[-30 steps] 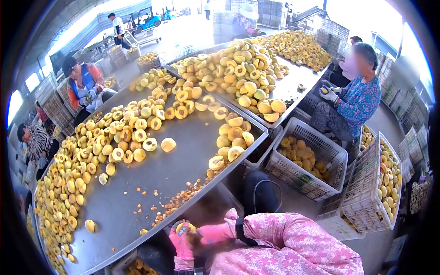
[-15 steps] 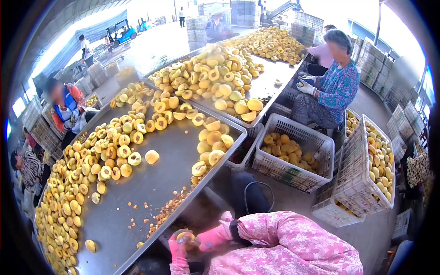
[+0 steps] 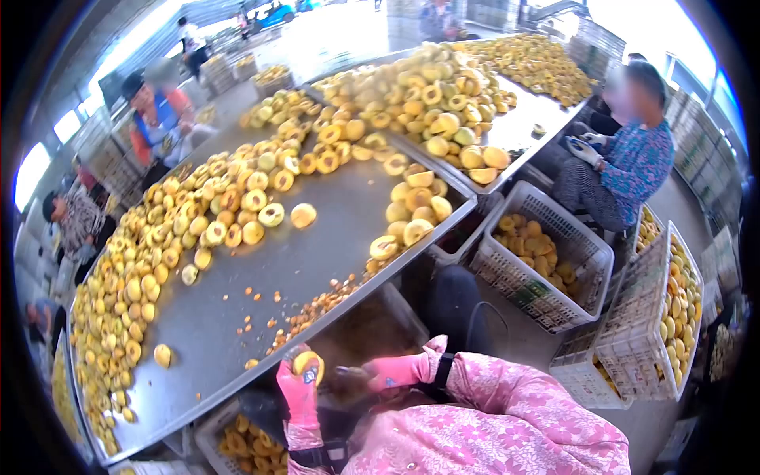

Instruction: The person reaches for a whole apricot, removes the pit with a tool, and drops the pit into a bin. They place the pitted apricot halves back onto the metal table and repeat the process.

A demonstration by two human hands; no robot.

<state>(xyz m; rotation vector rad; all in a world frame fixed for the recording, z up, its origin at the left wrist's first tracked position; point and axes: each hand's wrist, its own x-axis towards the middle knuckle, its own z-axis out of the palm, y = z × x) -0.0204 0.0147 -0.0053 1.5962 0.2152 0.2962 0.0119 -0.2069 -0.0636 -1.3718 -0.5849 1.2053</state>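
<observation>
My left hand (image 3: 298, 389), in a pink glove, holds a yellow halved fruit (image 3: 307, 366) close to the table's front edge. To its right, my right hand (image 3: 392, 372), also gloved in pink, is closed round a small dark tool (image 3: 352, 370) that points at the fruit; its tip is blurred. Beyond both hands is the metal table (image 3: 317, 253), bearing a long heap of halved fruit (image 3: 229, 190). Small brown pits (image 3: 317, 310) lie scattered along its near edge.
White crates of fruit (image 3: 546, 257) stand at the right, one tilted (image 3: 645, 317). Below the table edge is another crate of fruit (image 3: 253, 445). A co-worker (image 3: 621, 150) sits at the right; another (image 3: 162, 119) is across the table at the left.
The view has swung, so the table and crates appear shifted. My hands have moved apart; the fruit stays in my left hand, and the tool in my right hand now shows.
</observation>
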